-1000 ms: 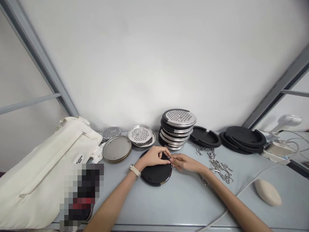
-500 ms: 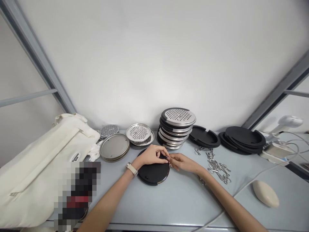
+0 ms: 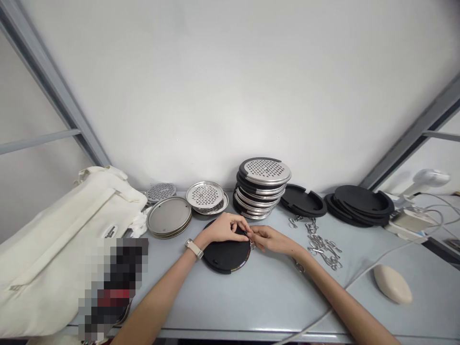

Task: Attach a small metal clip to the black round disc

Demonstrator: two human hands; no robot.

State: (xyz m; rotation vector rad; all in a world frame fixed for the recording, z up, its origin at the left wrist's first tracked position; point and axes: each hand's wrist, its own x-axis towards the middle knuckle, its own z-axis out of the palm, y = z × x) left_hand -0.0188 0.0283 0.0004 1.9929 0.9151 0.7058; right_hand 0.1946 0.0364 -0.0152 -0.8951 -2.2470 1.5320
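A round black disc [image 3: 224,256] lies on the table in front of me, its right edge coloured and shiny. My left hand [image 3: 224,227], with a watch [image 3: 194,248] at the wrist, rests over the disc's far side; its thumb and fingers close in at the right rim. Meeting it there, my right hand [image 3: 269,239] pinches a small metal clasp [image 3: 252,246] against the rim. The fingers partly hide where clasp and disc join. Loose metal clasps [image 3: 325,249] lie in a heap right of my right hand.
Behind the disc stands a tall stack of perforated metal plates with black holders [image 3: 264,191]. Plain metal discs [image 3: 168,215] and perforated plates [image 3: 204,195] sit left of it, black holders [image 3: 362,203] right. A cream bag [image 3: 64,258], white cable [image 3: 334,306] and beige oval object [image 3: 393,283] flank the work.
The view has shifted slightly, so everything sits a little higher and further left. Both hands stay together at the disc's right rim, with only small finger movement.
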